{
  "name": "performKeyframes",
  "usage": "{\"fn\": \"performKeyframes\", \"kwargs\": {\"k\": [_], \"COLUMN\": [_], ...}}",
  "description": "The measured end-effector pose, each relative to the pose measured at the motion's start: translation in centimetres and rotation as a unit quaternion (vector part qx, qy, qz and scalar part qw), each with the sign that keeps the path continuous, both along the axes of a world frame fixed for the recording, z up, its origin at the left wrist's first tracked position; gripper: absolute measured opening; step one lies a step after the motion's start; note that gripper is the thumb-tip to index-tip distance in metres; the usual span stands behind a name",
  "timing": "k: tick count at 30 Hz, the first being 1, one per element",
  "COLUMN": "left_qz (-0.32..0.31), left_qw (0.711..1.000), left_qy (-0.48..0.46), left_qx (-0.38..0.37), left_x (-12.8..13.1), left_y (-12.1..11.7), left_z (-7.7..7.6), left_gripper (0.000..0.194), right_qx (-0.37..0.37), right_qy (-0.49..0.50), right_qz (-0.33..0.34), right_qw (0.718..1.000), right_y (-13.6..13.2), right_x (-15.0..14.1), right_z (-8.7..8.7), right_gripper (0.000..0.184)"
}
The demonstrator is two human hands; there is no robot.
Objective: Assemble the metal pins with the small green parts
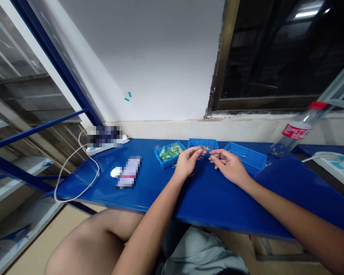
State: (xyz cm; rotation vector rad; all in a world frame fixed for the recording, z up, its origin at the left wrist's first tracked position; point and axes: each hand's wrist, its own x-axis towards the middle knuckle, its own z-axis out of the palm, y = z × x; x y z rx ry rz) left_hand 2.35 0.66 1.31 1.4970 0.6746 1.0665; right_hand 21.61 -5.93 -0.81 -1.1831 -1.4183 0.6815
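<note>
Over the table, my left hand [188, 161] is closed in a pinch on a thin metal piece [204, 157], too small to name. My right hand [227, 164] faces it, its thumb and fingertips pinched together; what sits between them is too small to make out. Just behind the hands stands a blue bin [193, 143] with small shiny metal pins [206, 148] in it. Left of my left hand, another blue tray [168, 165] holds green, clear-looking pieces [170, 151]. A third blue tray [255, 162], behind my right hand, has a small metal part [243, 156] inside.
On the blue table [160, 194] lie a blurred-out phone-like object [130, 172] and a white round item [115, 172]. A power strip [109, 146] with a looping white cable [57, 183] is at the left. A plastic bottle [296, 131] and another power strip [332, 170] stand right.
</note>
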Motion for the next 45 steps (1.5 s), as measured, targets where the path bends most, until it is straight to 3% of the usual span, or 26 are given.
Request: {"fn": "performKeyframes", "kwargs": {"k": [4, 11, 16, 22, 28, 34, 37, 41, 45], "left_qz": [0.010, 0.019, 0.030, 0.044, 0.047, 0.056, 0.069, 0.059, 0.067], "left_qw": [1.000, 0.971, 0.970, 0.943, 0.915, 0.918, 0.921, 0.922, 0.913], "left_qy": [0.027, 0.158, 0.150, 0.216, 0.272, 0.268, 0.255, 0.241, 0.243], "left_qx": [0.013, 0.180, 0.190, 0.248, 0.295, 0.287, 0.286, 0.296, 0.320], "left_x": [0.1, -0.2, -0.1, -0.3, -0.5, -0.5, -0.5, -0.8, -1.4], "left_y": [0.0, -0.9, -1.0, -1.2, -1.1, -1.1, -1.2, -1.4, -1.6], "left_z": [-0.5, 0.1, 0.1, 0.3, 0.1, 0.1, 0.4, 1.2, 1.9], "left_gripper": [0.029, 0.012, 0.019, 0.020, 0.021, 0.022, 0.023, 0.029, 0.031], "right_qx": [0.009, 0.054, 0.081, 0.170, 0.121, 0.111, 0.139, 0.164, 0.146], "right_qy": [-0.014, -0.066, -0.118, -0.329, -0.505, -0.513, -0.482, -0.420, -0.397], "right_qz": [-0.008, 0.006, -0.022, -0.104, -0.223, -0.244, -0.199, -0.014, 0.149], "right_qw": [1.000, 0.996, 0.989, 0.923, 0.825, 0.816, 0.842, 0.893, 0.894], "right_y": [0.0, -0.1, -0.2, -0.1, 0.4, 0.4, 0.1, -0.2, -0.7], "right_x": [0.1, -0.2, 0.1, 2.3, 4.8, 4.7, 3.8, 1.4, -1.5], "right_z": [0.1, 0.4, 1.0, 2.4, 1.8, 1.6, 2.0, 1.9, 1.1], "right_gripper": [0.040, 0.035, 0.028, 0.023, 0.028, 0.027, 0.026, 0.029, 0.044]}}
